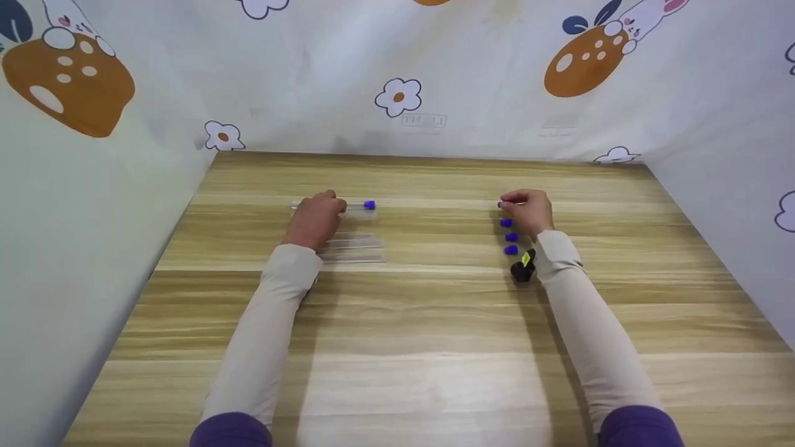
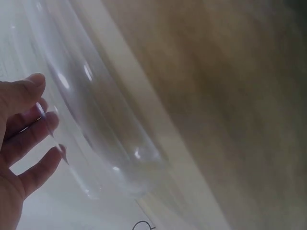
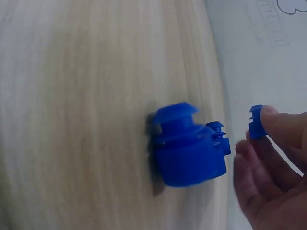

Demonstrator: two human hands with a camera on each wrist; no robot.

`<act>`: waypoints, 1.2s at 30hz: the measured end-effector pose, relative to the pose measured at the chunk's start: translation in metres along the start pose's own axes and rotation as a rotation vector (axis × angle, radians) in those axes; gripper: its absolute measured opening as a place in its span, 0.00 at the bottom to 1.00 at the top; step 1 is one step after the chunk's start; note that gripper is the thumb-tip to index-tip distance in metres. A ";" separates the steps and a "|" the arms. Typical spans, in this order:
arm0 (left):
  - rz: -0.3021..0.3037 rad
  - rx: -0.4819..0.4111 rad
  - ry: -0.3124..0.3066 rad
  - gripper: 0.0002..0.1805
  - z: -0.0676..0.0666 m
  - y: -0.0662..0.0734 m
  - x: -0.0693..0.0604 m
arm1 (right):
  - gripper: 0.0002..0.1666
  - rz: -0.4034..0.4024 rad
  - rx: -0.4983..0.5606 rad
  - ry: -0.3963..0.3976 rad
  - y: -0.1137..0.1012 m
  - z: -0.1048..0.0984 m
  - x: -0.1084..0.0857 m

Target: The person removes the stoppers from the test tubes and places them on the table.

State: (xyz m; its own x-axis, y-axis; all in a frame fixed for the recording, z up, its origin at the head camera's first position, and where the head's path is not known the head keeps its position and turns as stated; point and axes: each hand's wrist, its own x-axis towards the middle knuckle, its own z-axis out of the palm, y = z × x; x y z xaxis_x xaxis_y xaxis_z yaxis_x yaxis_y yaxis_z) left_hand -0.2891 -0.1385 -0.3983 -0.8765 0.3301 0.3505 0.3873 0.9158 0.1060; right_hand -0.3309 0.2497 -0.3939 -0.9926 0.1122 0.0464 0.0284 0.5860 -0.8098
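At the left of the table in the head view, my left hand [image 1: 315, 218] holds a clear test tube [image 1: 356, 205] between thumb and fingers. A blue stopper [image 1: 369, 205] sits in its right end. The left wrist view shows the rounded end of a clear tube [image 2: 88, 189] beyond the fingertips; a larger, blurred tube [image 2: 103, 110] lies closer to the camera. More clear tubes [image 1: 354, 251] lie side by side below this hand. Over on the right, my right hand [image 1: 528, 211] pinches a small blue stopper [image 3: 257, 122] between thumb and forefinger. Loose blue stoppers [image 1: 510, 237] stand below it.
A small black object [image 1: 523, 268] with a yellow mark is beside the right cuff. The wood-grain table [image 1: 428, 323] meets a patterned white covering [image 1: 335, 81] at the back and sides. Between the two hands is a wide stretch of tabletop.
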 end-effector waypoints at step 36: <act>-0.080 -0.012 -0.115 0.16 0.002 0.003 0.004 | 0.13 0.082 -0.118 0.000 0.012 -0.001 0.006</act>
State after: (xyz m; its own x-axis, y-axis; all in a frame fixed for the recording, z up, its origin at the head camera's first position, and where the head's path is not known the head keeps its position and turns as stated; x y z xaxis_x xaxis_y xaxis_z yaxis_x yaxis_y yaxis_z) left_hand -0.2917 -0.1344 -0.3985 -0.9315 0.2809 0.2312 0.3177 0.9378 0.1404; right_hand -0.3368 0.2579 -0.4027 -0.9865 0.1631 -0.0172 0.1228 0.6654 -0.7363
